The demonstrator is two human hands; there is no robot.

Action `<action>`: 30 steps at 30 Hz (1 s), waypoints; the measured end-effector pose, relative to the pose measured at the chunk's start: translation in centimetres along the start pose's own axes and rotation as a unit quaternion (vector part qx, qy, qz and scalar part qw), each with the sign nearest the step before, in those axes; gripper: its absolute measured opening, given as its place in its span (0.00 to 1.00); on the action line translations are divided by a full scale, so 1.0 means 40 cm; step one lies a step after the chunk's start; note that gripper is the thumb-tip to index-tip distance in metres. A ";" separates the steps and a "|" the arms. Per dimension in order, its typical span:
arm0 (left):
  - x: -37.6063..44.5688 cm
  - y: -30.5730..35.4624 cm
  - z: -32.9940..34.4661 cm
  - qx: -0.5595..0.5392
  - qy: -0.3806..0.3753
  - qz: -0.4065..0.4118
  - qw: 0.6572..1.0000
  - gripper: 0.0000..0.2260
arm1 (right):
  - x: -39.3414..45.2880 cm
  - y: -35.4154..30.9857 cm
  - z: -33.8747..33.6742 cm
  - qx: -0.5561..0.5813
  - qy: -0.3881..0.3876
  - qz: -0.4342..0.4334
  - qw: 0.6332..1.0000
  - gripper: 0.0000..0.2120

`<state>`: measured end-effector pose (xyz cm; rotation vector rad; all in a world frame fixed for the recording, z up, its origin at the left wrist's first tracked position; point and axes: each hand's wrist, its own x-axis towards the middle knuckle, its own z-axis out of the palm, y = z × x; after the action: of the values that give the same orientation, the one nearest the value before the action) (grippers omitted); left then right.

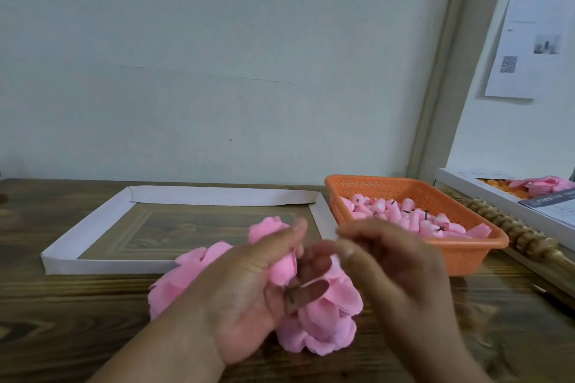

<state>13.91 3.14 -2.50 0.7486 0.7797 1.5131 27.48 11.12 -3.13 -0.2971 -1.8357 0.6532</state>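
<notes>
A pale wall [217, 56] backs a dark wooden table [77, 320]. A flat white cardboard tray [217, 194] lies just left of an orange basket [466, 255], which holds pink buds [413, 218] with dark stems. In front of the basket and to its left, a loose heap of soft pink petals [323, 323] lies on the table. Over the heap the left hand [245, 298] is turned palm up, thumb and curled fingers gripping one bud [283, 267], rounded and pale pink, its short dark stem [291, 294] lying across the fingers. The right hand [395, 264] is nearest the basket, close beside the bud. It is blurred, so I cannot tell its grip.
</notes>
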 end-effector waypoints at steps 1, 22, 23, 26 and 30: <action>-0.002 0.010 0.018 -0.015 0.023 0.003 1.000 0.08 | -0.029 -0.006 0.019 -0.048 0.016 -0.049 0.998 0.05; -0.001 -0.019 0.068 -0.058 0.147 0.054 0.986 0.15 | -0.058 -0.011 0.152 -0.141 0.170 -0.114 0.968 0.16; 0.000 -0.019 0.066 -0.048 0.148 0.056 0.986 0.14 | -0.057 -0.013 0.154 -0.110 0.168 -0.086 0.976 0.14; -0.004 -0.013 0.060 -0.010 0.117 0.048 0.992 0.08 | -0.056 -0.031 0.149 0.088 0.148 0.094 0.981 0.11; -0.010 -0.008 0.029 0.088 0.058 0.042 0.994 0.08 | -0.052 -0.020 0.114 0.328 -0.004 0.308 0.893 0.10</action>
<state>15.09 2.84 -2.10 0.8379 0.9894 1.5880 24.07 8.10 -5.38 -0.4200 -1.4020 1.6635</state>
